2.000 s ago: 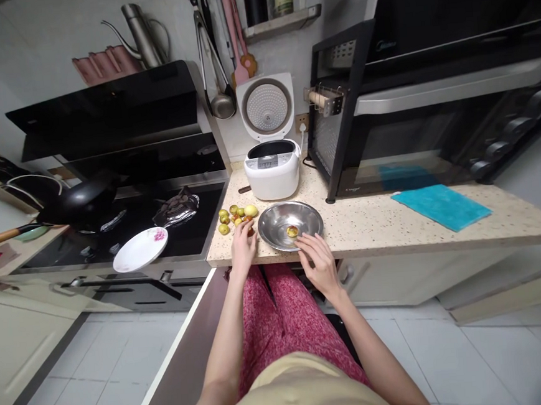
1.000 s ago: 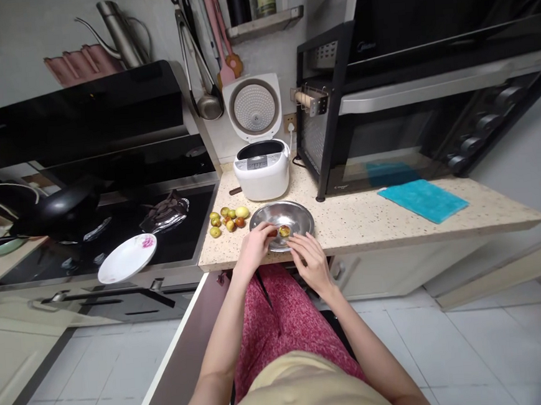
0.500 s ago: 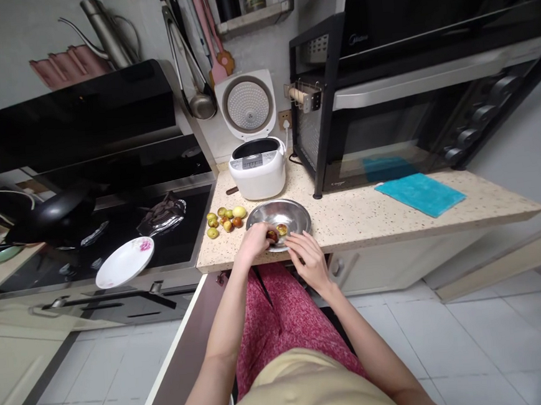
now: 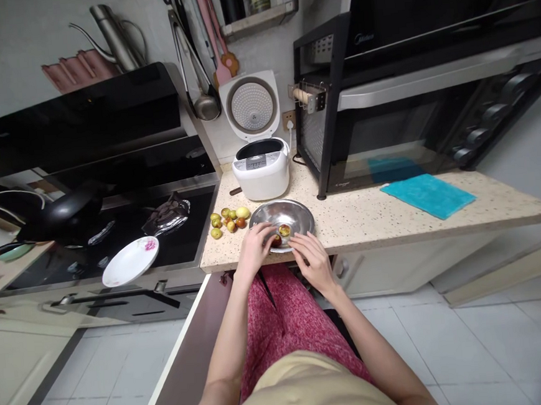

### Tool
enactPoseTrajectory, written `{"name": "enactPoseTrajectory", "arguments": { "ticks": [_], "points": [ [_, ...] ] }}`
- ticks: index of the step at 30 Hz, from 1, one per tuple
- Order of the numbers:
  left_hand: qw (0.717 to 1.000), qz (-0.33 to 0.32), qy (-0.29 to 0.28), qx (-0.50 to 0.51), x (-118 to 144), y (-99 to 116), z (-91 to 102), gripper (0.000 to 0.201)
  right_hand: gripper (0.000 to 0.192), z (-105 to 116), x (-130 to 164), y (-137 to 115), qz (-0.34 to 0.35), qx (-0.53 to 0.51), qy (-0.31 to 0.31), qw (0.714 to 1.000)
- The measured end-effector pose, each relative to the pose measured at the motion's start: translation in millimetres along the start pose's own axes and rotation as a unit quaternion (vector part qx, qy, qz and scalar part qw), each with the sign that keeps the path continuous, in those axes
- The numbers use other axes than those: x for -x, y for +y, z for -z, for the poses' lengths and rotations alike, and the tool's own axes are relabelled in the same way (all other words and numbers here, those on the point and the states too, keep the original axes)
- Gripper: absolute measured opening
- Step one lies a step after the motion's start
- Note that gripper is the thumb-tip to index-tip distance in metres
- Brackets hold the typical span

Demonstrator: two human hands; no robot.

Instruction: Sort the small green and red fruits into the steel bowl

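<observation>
The black oven rack [image 4: 430,90] fills the upper right of the frame, and the dark hob [image 4: 113,230] with its hood takes the upper left. Between them runs our speckled bench [image 4: 370,219], with a teal cloth [image 4: 427,195] lying flat at right of centre. A white rice cooker [image 4: 262,169], lid up, stands at the back of the bench in the middle of the frame, and a white plate [image 4: 129,261] sits at the hob's near edge, lower left of centre.

Just in front of the cooker is the steel bowl [image 4: 283,217], near the bench's front edge. Our left hand [image 4: 254,249] reaches over the bowl's near rim, its fingers closed lightly around a reddish fruit [image 4: 276,240]. Our right hand [image 4: 313,258] rests at the rim just beside it, fingers loosely curled and touching the bowl's edge; whether they grip anything we cannot tell. A second, yellowish fruit [image 4: 284,230] lies inside the bowl, touching or nearly touching the one we hold.

A small heap of green and brown fruits [image 4: 227,221] waits on the bench just left of the bowl.

To do this well, we judge it best to lower the fruit gently and keep the right hand steadying the rim so the bowl cannot slide.
</observation>
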State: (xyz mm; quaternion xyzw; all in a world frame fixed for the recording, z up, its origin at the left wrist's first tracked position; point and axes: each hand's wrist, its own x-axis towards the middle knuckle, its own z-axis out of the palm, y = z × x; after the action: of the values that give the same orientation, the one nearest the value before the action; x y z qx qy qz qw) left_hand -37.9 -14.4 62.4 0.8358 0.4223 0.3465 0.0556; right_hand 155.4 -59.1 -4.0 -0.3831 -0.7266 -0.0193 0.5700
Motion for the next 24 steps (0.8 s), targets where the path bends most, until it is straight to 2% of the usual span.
{"name": "enactPoseTrajectory", "arguments": {
  "ticks": [4,8,14,19,24],
  "points": [
    [0.998,-0.031,0.049,-0.018,20,-2,2.7,0.030,0.031,-1,2,1,-0.005,0.001,0.001,1.000],
    [0.996,-0.021,0.085,-0.027,36,-10,6.2,0.036,0.032,-1,4,2,-0.010,0.001,-0.004,1.000],
    [0.990,0.017,0.136,-0.040,50,-50,8.0,0.037,0.031,-1,5,4,0.001,0.006,0.006,1.000],
    [0.988,0.038,0.135,-0.058,47,-84,4.2,0.037,0.033,-1,2,8,0.007,0.001,-0.001,1.000],
    [0.987,0.060,0.134,-0.069,32,-103,2.2,0.036,0.031,2,-1,16,0.011,-0.020,-0.013,1.000]
  ]
}}
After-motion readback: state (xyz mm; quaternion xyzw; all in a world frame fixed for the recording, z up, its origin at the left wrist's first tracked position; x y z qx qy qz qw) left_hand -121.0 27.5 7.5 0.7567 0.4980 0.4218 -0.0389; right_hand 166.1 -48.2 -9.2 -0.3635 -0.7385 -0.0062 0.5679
